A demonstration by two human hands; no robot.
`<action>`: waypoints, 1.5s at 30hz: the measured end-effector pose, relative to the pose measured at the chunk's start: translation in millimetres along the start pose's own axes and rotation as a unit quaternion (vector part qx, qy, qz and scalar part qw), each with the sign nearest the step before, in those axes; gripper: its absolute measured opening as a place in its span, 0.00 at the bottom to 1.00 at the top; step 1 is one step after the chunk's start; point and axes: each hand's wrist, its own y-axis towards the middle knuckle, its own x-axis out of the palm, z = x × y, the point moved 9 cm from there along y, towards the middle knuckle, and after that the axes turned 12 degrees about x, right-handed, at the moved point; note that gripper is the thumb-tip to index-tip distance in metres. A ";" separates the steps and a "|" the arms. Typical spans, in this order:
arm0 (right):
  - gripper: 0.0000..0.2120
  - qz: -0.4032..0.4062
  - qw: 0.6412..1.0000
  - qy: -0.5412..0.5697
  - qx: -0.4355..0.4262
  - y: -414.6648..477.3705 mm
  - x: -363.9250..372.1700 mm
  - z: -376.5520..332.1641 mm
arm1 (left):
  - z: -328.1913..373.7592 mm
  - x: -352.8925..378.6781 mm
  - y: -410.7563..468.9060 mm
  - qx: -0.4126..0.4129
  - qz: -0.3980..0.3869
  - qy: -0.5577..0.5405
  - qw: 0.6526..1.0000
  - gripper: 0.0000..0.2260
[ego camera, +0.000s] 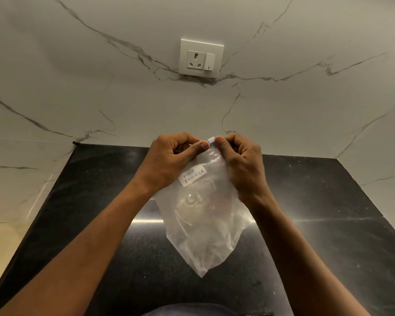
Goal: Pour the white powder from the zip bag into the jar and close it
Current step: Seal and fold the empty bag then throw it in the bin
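Observation:
A clear zip bag (pixel 203 224) hangs above the black counter, its lower corner pointing down, with white powder in its lower part. A white label on it reads "MILK POWDER". My left hand (pixel 169 160) pinches the bag's top edge from the left. My right hand (pixel 242 165) pinches the same edge from the right, at the small white and blue slider tab (pixel 211 140). Through the bag a round glass shape shows faintly at its middle; I cannot tell whether it is the jar.
The black stone counter (pixel 328 224) runs between white marble walls on the left, back and right. A white socket and switch plate (pixel 201 58) sits on the back wall. A dark rounded object (pixel 203 310) shows at the bottom edge.

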 end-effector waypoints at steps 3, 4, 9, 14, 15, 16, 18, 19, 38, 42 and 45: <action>0.10 0.008 1.000 -0.002 -0.026 -3.3 -0.6 -4.3 | 2.6 -1.0 0.3 0.012 -0.011 0.040 0.999 0.15; 0.10 0.005 1.000 -0.003 -0.029 -3.6 -0.8 -4.9 | 2.8 0.6 0.7 0.012 -0.023 0.039 0.999 0.16; 0.10 -0.013 0.999 -0.034 -0.031 -6.3 6.9 -4.2 | 2.8 14.6 3.3 -0.007 -0.073 -0.027 0.997 0.15; 0.12 0.007 0.999 -0.037 -0.025 -8.7 5.0 5.9 | -2.6 13.8 -0.1 -0.040 -0.054 -0.061 0.996 0.10; 0.11 0.013 0.999 -0.034 -0.027 -10.0 4.5 7.4 | -4.0 13.4 -1.1 -0.046 -0.053 -0.061 0.996 0.09; 0.11 0.017 0.999 -0.030 -0.028 -11.2 4.4 9.1 | -5.4 13.0 -2.1 -0.052 -0.051 -0.066 0.995 0.09; 0.11 0.025 0.999 -0.019 -0.026 -12.3 3.8 12.4 | -7.6 11.4 -3.6 -0.062 -0.046 -0.078 0.994 0.08; 0.11 0.031 0.999 -0.011 -0.023 -12.0 2.1 14.0 | -9.0 9.5 -4.5 -0.066 -0.042 -0.077 0.994 0.07; 0.11 0.092 0.995 0.043 -0.021 3.0 -34.0 9.6 | -26.3 -30.8 -38.3 -0.125 0.048 -0.153 0.979 0.09; 0.10 0.086 0.995 0.041 -0.025 1.2 -30.4 6.7 | -27.2 -34.4 -45.7 -0.121 0.076 -0.153 0.978 0.07; 0.11 0.095 0.994 0.030 -0.035 0.1 -32.8 3.9 | -24.6 -35.7 -43.8 -0.123 0.078 -0.152 0.978 0.08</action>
